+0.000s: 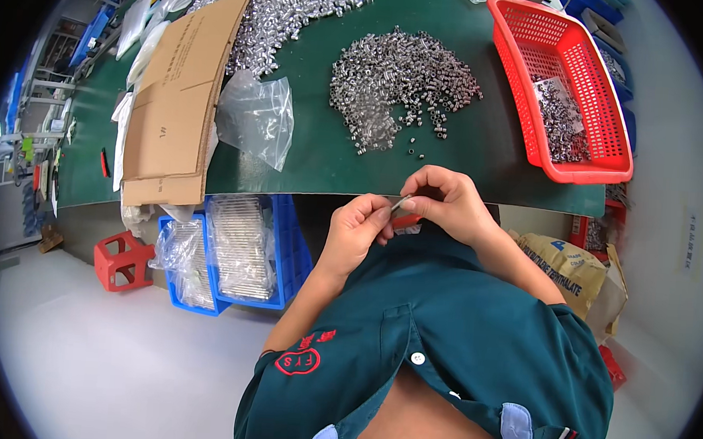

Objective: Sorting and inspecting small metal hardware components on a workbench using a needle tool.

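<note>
My left hand (360, 230) and my right hand (443, 203) meet just off the near edge of the green table. Both are closed, with fingertips pinching a thin grey metal-looking piece (401, 202) between them; its exact kind is too small to make out. Something red and white (405, 221) shows just below the fingers, partly hidden. Beyond the hands, a heap of small shiny metal rings or sleeves (404, 78) lies on the table, with a few loose ones at its near side.
A red perforated basket (583, 176) with small metal parts stands at the right. Cardboard (173, 112), a clear plastic bag (261, 117) and a larger metal heap (300, 11) lie at the left. Below are blue crates (291, 252), a red stool (122, 262) and a yellow sack (561, 273).
</note>
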The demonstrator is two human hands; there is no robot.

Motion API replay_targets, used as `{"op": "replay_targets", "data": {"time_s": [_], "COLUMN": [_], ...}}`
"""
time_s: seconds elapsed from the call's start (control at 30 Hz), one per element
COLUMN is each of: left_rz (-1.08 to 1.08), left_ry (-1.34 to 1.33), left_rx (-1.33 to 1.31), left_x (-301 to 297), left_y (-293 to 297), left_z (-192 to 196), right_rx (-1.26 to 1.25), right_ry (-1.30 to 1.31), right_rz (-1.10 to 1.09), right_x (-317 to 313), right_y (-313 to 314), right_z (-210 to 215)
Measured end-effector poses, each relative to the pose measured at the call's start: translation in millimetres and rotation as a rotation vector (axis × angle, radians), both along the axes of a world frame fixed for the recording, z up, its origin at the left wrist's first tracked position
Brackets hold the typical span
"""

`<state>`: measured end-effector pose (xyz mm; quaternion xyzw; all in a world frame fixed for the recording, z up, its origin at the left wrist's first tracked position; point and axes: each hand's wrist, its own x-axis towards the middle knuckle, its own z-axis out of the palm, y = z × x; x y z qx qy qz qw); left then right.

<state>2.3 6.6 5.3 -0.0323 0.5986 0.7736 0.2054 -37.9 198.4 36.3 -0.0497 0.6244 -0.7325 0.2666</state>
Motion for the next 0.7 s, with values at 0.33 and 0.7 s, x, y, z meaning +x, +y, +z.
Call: {"op": "replay_targets", "data": {"time_s": [0.33, 0.7], "left_rz": [0.082, 0.137], "left_ry": [-0.007, 0.004], "left_rx": [0.063, 0.068], "left_x": [-1, 0], "left_y": [-1, -4], "left_z": [0, -1], "right_rx": [0.725, 0.924], "right_ry": [0.731, 0.912], "right_rz": [-0.173, -0.285], "right_x": [-24, -27], "right_y": [18, 3], "right_z": [-6, -16]}}
